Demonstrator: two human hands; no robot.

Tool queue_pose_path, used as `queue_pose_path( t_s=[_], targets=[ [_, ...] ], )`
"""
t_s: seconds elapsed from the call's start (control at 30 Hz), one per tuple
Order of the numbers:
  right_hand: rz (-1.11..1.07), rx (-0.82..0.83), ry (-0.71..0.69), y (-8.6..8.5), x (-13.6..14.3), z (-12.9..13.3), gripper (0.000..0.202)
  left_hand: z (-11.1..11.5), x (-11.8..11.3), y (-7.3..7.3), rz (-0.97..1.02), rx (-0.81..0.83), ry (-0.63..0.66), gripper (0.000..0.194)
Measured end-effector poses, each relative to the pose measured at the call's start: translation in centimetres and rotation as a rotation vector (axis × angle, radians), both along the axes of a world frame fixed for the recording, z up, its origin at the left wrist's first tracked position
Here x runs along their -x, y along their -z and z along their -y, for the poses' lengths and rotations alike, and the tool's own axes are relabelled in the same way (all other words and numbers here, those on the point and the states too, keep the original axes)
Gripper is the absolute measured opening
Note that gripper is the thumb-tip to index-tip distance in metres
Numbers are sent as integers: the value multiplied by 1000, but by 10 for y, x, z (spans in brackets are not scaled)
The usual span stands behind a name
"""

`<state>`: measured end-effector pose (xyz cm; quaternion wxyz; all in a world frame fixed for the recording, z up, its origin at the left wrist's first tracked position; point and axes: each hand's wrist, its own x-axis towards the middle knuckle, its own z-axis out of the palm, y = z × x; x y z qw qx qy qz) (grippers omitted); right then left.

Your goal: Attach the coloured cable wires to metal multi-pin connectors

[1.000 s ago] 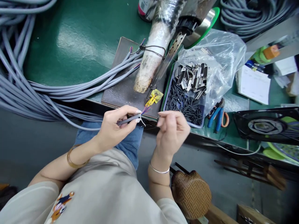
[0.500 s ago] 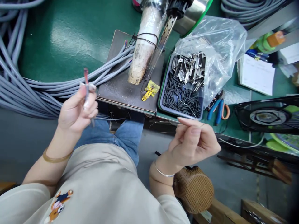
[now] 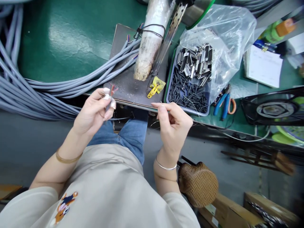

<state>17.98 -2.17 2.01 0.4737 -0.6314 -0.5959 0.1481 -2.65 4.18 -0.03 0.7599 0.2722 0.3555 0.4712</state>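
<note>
My left hand (image 3: 93,110) is closed, with thumb and fingers pinching the stripped end of a grey cable whose reddish wires (image 3: 112,90) stick out past the fingertips. It is just off the front edge of a dark board (image 3: 128,93). My right hand (image 3: 174,125) is closed in a pinch by the board's right front corner. A thin silvery solder wire (image 3: 192,102) runs over the tray to this hand, and a loose curl of it hangs below; the part between the fingertips is too fine to see clearly.
Grey cables (image 3: 71,87) lie across the green bench onto the board. A white wrapped tube (image 3: 150,41) and a perforated metal barrel (image 3: 174,23) slant over it, near a yellow clip (image 3: 154,90). Rightward are a tray (image 3: 207,111) of connectors and black sleeves, pliers (image 3: 223,106) and a stool (image 3: 199,183).
My right hand has moved left to the board's front corner. My left hand has come right, bringing the cable end with it, so the hands are closer together. The view has shifted slightly.
</note>
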Motion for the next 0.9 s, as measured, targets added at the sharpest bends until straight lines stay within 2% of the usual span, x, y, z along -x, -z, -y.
queue_pose_path(
  t_s=[0.17,0.27,0.37,0.43,0.5,0.63,0.7,0.83,0.9],
  targets=[
    [-63,57,-96,-1,7,-5,13,2,-18,2,-8,-83,78,17],
    [-169,116,-184,4,11,-10,14,5,-24,7,-98,-174,94,16],
    [-259,137,-200,10,14,-15,7,8,-28,11,-192,-267,127,13],
    [-291,160,-186,12,14,-17,12,9,-29,12,-243,-306,160,13],
    [-260,167,-174,13,15,-18,16,10,-29,10,-313,-361,185,12],
    [-2,55,-148,10,16,-14,13,11,-30,4,-516,-521,176,7],
    [12,51,-136,9,16,-12,14,10,-32,2,-479,-478,168,10],
    [-195,172,-146,14,12,-13,18,8,-30,4,-168,-200,207,20],
    [-278,178,-127,17,11,-14,15,6,-28,6,-75,-111,239,22]
  ],
)
